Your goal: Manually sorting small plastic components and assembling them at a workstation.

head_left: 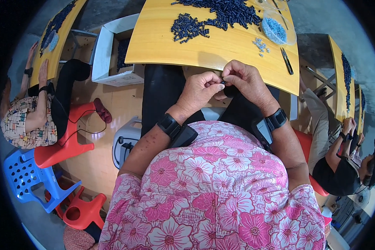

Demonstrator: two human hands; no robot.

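Just off the near edge of the yellow table (154,46), my left hand (200,91) and my right hand (251,84) meet fingertip to fingertip. Both are closed in a pinch around a small dark piece (223,82), mostly covered by the fingers, so its exact shape is hidden. On the tabletop beyond lie a large heap of short dark-blue cylinders (233,13) and a smaller heap (186,28) beside it. To the right sit a clear plastic tub (292,38) of tiny light-blue pieces and a few loose clear pieces (260,46).
A slim black tool (286,61) lies near the table's right edge. Left of the table stands an open white box (108,52) with dark contents. Red stools (83,212) and a blue stool (37,175) are at the left. People work at tables on both sides.
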